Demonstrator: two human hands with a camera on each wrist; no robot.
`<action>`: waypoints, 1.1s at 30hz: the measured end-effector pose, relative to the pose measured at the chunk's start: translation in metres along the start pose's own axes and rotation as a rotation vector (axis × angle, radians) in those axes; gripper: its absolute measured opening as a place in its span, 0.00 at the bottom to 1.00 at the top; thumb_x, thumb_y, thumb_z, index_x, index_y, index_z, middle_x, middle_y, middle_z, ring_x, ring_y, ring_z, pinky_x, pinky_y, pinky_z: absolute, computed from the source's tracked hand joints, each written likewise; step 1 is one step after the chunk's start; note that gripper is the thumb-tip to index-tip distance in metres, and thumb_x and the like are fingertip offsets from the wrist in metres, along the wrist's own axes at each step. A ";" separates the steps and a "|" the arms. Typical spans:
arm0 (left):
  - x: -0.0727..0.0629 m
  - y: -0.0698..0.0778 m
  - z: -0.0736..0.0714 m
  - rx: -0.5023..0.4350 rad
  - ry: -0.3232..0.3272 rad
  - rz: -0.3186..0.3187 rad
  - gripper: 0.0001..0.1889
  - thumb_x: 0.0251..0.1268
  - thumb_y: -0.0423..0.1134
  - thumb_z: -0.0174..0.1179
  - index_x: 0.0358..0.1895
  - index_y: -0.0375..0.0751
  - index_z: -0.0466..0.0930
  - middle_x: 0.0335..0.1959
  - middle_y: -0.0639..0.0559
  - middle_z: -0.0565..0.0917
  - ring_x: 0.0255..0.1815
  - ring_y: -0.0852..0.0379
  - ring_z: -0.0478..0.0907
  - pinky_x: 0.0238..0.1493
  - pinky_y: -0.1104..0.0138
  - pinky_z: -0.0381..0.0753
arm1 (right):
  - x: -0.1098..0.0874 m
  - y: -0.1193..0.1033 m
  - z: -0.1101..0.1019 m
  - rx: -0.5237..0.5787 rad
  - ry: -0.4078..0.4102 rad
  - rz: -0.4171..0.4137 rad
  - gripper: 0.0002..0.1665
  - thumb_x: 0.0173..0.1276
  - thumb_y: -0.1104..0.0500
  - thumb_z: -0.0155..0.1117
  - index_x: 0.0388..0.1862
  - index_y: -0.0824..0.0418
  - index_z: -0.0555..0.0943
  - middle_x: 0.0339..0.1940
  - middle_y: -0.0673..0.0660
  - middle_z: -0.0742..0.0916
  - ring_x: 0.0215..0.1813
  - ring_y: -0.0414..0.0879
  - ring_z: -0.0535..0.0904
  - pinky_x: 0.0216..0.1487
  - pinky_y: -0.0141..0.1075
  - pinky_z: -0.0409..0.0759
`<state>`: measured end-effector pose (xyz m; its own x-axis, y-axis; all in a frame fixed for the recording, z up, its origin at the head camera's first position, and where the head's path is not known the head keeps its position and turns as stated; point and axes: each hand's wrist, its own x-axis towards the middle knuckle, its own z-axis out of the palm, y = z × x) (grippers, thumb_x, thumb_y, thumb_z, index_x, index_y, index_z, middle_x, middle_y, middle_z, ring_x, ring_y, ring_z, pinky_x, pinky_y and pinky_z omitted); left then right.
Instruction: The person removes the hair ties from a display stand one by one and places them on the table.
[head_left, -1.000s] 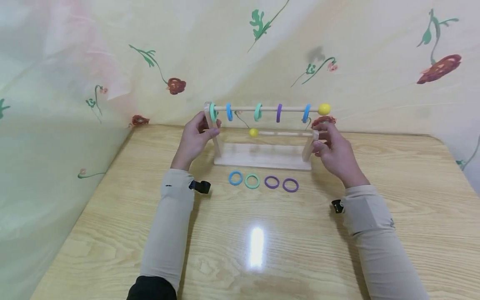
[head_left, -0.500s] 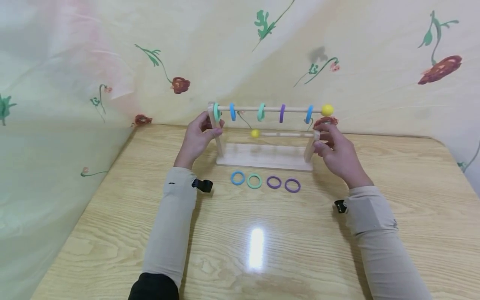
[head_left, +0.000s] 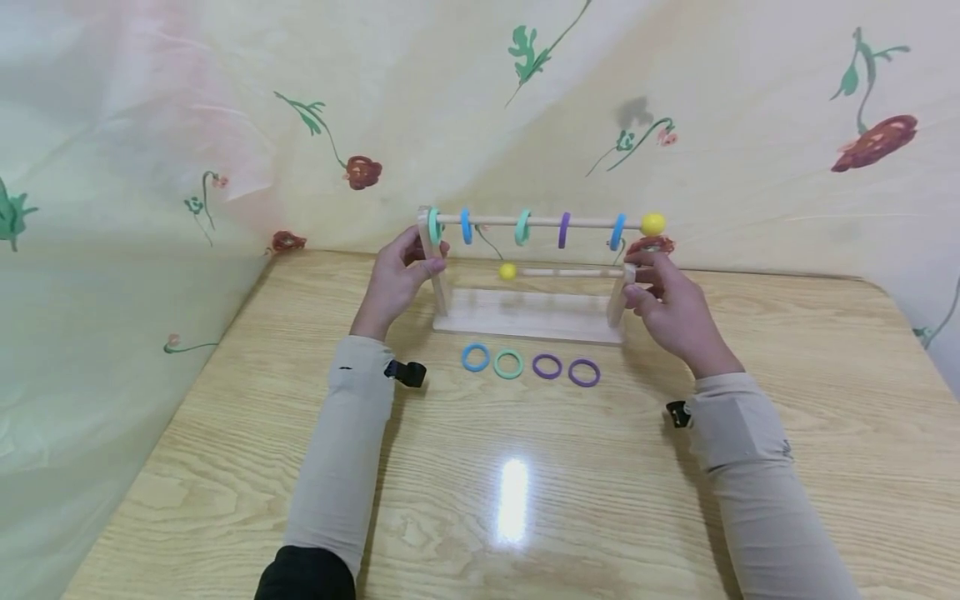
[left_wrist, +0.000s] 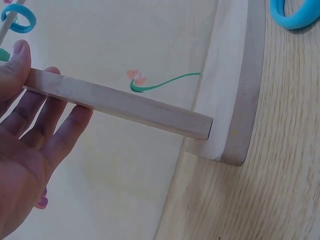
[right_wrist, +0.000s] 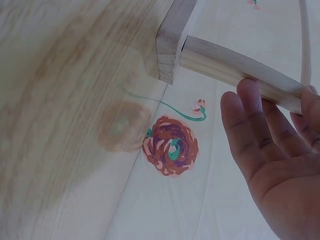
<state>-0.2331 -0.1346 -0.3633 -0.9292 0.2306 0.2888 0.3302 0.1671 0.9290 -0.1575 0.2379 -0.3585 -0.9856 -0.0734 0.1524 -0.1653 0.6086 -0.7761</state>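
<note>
**Wooden stand, gripped at both ends**

Head view. One stand, its base on the table near the far edge. Long axis: left to right across my front. Left upright, the taller, carries the upper rod, which points right and ends in a yellow ball. Right upright, shorter, carries the lower rod, pointing left to a second yellow ball. Five rings hang on the upper rod: green, blue, green, purple, blue. Four loose rings lie in a row before the base: blue, green, two purple. My left hand grips the left upright; my right hand grips the right.

Left wrist view. Thumb on one side of the left upright, fingers on the other, near its upper end; the upright's foot meets the base squarely. I judge the piece light, rigid bare wood with fair grip. Uprights or base seem the sound holds; the rods, each supported at one end, look the weaker parts.

Right wrist view. The right upright runs from the base to my fingers, which bear on its side; the thumb is partly hidden behind its tip.
</note>
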 end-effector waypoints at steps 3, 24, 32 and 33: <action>0.000 0.000 0.000 -0.011 -0.001 -0.005 0.18 0.70 0.31 0.63 0.61 0.37 0.78 0.51 0.40 0.84 0.52 0.50 0.78 0.56 0.57 0.79 | 0.000 0.000 -0.001 0.003 -0.003 -0.003 0.23 0.79 0.66 0.55 0.70 0.63 0.68 0.58 0.73 0.81 0.47 0.62 0.83 0.36 0.26 0.78; 0.001 -0.002 0.002 -0.040 0.005 -0.008 0.18 0.71 0.30 0.63 0.62 0.38 0.77 0.51 0.43 0.85 0.52 0.50 0.78 0.56 0.56 0.79 | 0.001 0.006 -0.007 0.003 0.023 -0.003 0.23 0.77 0.68 0.56 0.68 0.64 0.69 0.55 0.73 0.83 0.46 0.63 0.83 0.37 0.29 0.82; 0.000 0.001 0.000 -0.034 0.003 -0.032 0.18 0.71 0.31 0.63 0.62 0.38 0.77 0.51 0.45 0.85 0.52 0.49 0.78 0.57 0.56 0.79 | 0.002 0.003 -0.003 -0.066 0.035 0.004 0.23 0.77 0.69 0.56 0.68 0.64 0.69 0.55 0.73 0.83 0.45 0.63 0.84 0.37 0.29 0.80; 0.000 0.001 0.000 -0.034 0.004 -0.035 0.19 0.71 0.31 0.63 0.62 0.38 0.77 0.51 0.45 0.85 0.52 0.49 0.78 0.57 0.56 0.79 | 0.002 0.003 -0.002 -0.078 0.033 0.002 0.23 0.77 0.69 0.56 0.68 0.64 0.69 0.55 0.74 0.83 0.45 0.63 0.84 0.38 0.32 0.81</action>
<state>-0.2324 -0.1344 -0.3624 -0.9406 0.2218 0.2571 0.2920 0.1418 0.9458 -0.1599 0.2415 -0.3589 -0.9839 -0.0467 0.1723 -0.1590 0.6684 -0.7266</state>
